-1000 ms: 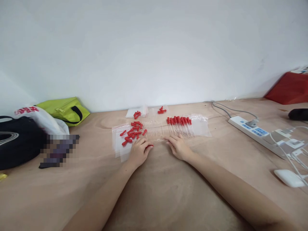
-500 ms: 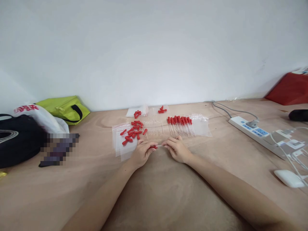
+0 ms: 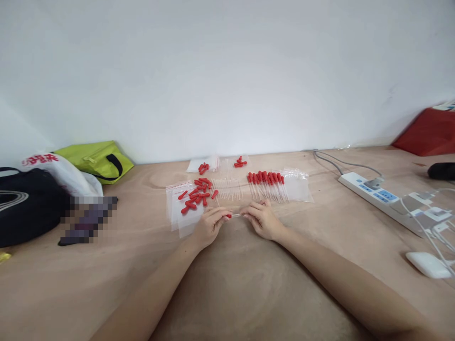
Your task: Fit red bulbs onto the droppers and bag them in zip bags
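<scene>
My left hand (image 3: 210, 226) is closed around a red rubber bulb (image 3: 229, 216), of which only the end shows past the fingertips. From the bulb a thin clear dropper tube (image 3: 236, 215) runs across to my right hand (image 3: 261, 219), which pinches its other end. Loose red bulbs (image 3: 194, 199) lie in a heap on clear zip bags (image 3: 177, 222) just beyond my left hand. Bare clear tubes (image 3: 227, 188) are lined up past the gap between my hands. Beyond my right hand, droppers with red bulbs (image 3: 265, 178) lie in a row, tips towards me.
Further back are small groups of red bulbs (image 3: 241, 163) and more bags (image 3: 195, 165). A clear bag (image 3: 296, 184) lies right of the droppers. A power strip (image 3: 369, 192) with cables and a white case (image 3: 428, 264) are at right; a green bag (image 3: 95, 161) and dark bag (image 3: 30, 208) at left.
Less of the red bulb shows beyond my left fingertips than before. Both hands keep nearly the same place, and the things on the table have not moved.
</scene>
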Demonstrator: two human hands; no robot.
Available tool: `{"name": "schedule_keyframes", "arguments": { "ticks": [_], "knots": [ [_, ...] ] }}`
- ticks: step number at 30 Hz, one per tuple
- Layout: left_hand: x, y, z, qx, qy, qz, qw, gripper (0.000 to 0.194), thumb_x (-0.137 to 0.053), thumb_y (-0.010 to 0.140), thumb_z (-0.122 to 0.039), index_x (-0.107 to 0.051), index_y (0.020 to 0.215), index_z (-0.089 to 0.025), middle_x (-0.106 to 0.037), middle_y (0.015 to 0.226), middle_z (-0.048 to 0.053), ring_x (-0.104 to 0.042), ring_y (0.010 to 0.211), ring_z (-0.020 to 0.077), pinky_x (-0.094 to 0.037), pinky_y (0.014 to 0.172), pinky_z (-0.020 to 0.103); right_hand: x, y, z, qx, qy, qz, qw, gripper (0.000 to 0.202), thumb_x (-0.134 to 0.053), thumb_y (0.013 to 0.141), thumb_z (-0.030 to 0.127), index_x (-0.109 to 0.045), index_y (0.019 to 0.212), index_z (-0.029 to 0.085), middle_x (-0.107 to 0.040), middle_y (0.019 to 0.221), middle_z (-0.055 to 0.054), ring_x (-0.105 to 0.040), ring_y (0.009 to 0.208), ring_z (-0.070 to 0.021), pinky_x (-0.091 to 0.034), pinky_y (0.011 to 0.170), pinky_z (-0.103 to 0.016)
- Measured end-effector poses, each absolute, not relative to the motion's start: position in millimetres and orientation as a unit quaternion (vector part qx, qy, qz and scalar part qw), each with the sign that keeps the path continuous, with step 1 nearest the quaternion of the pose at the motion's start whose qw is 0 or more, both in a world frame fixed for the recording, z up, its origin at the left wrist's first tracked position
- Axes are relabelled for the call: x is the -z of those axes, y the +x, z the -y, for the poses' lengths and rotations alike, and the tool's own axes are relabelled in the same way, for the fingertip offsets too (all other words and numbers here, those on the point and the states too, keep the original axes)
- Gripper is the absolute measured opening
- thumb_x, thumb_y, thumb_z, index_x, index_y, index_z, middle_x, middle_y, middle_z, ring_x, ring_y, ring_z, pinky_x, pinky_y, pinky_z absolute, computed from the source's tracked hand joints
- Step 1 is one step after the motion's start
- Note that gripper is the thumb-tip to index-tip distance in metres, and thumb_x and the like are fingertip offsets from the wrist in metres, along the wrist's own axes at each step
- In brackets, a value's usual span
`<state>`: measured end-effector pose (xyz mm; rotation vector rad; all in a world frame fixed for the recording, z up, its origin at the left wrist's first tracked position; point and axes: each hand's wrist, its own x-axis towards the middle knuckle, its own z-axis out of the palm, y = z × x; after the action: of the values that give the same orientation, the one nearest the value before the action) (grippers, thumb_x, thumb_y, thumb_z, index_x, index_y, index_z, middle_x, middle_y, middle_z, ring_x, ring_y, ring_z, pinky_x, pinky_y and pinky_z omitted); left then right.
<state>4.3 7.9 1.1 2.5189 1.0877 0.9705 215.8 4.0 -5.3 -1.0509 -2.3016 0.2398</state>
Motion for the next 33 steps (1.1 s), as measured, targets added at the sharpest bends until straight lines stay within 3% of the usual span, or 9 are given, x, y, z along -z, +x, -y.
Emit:
{"name": "schedule_keyframes", "arguments": {
  "ticks": [4, 13, 19, 25, 33],
  "knots": [
    [-1.2, 5.6, -5.0, -0.301, 0.869, -0.377, 0.105, 0.030, -0.033, 0.091, -0.032, -0.059, 0.083, -0.020, -0.068, 0.079, 0.001, -0.059, 0.068, 0.0135, -0.033, 0.077, 0.032, 6.3, 216.7, -5.5, -0.090, -0.388, 0.871, 0.289, 0.026, -0.038, 0.086, 0.017, -0.061, 0.097, 0.021, -0.063, 0.088, -0.004, -0.053, 0.081, -0.0130, -0.022, 0.078, -0.031],
    [1.0, 7.5, -3.1, -0.265, 0.885, -0.372, 0.090, 0.025, -0.035, 0.090, -0.028, -0.056, 0.079, -0.019, -0.066, 0.073, 0.000, -0.057, 0.063, 0.0127, -0.029, 0.075, 0.032, 9.9, 216.5, -5.3, -0.023, -0.397, 0.883, 0.249, 0.027, -0.040, 0.083, 0.017, -0.063, 0.095, 0.025, -0.063, 0.083, -0.002, -0.050, 0.070, -0.0125, -0.019, 0.070, -0.031],
    [1.7, 8.4, -2.9, -0.282, 0.888, -0.360, 0.052, 0.020, -0.041, 0.087, -0.028, -0.054, 0.076, -0.017, -0.064, 0.069, 0.000, -0.055, 0.061, 0.0126, -0.030, 0.077, 0.032, 11.7, 210.2, -0.7, 0.024, -0.389, 0.884, 0.256, 0.024, -0.041, 0.081, 0.015, -0.064, 0.088, 0.020, -0.062, 0.076, -0.002, -0.046, 0.064, -0.0116, -0.018, 0.066, -0.031],
    [3.7, 8.2, -1.6, -0.292, 0.894, -0.337, 0.034, 0.017, -0.041, 0.086, -0.026, -0.053, 0.076, -0.018, -0.062, 0.066, -0.001, -0.054, 0.060, 0.0117, -0.029, 0.082, 0.034, 12.6, 202.4, 2.0, 0.005, -0.359, 0.881, 0.307, 0.021, -0.040, 0.082, 0.014, -0.061, 0.083, 0.017, -0.061, 0.071, -0.002, -0.046, 0.062, -0.0113, -0.017, 0.064, -0.030],
    [2.7, 8.9, -1.2, -0.287, 0.899, -0.330, 0.025, 0.017, -0.041, 0.086, -0.024, -0.053, 0.076, -0.018, -0.063, 0.068, -0.001, -0.056, 0.063, 0.0119, -0.028, 0.084, 0.035, 14.3, 197.3, 1.9, -0.031, -0.367, 0.880, 0.300, 0.023, -0.038, 0.084, 0.015, -0.061, 0.081, 0.016, -0.060, 0.069, -0.002, -0.048, 0.062, -0.0110, -0.019, 0.065, -0.029]
  ]
}}
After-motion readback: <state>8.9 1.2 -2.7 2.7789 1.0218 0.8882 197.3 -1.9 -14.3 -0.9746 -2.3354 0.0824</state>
